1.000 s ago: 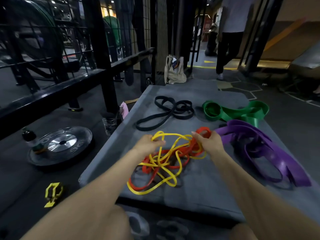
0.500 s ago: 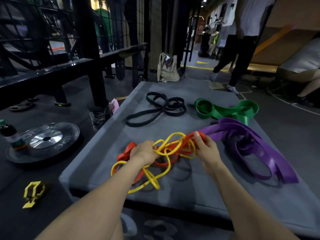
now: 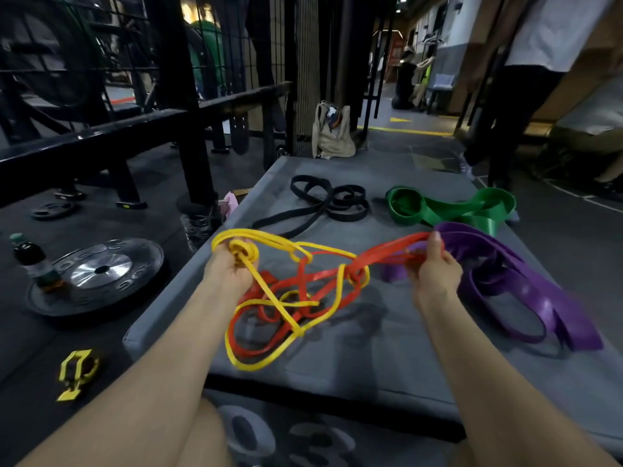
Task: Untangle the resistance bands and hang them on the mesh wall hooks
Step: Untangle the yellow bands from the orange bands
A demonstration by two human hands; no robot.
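Grey mat [image 3: 387,348], purple band [image 3: 526,288] beside tangle [image 3: 303,291]

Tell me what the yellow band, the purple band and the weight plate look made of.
Yellow band: thin, smooth rubber or latex by the look; it loops limply. Purple band: wider, flat strap, likely the same rubber, with a soft sheen on its folds. Weight plate: matte black rim, probably rubber, around a shiny metal-looking hub.
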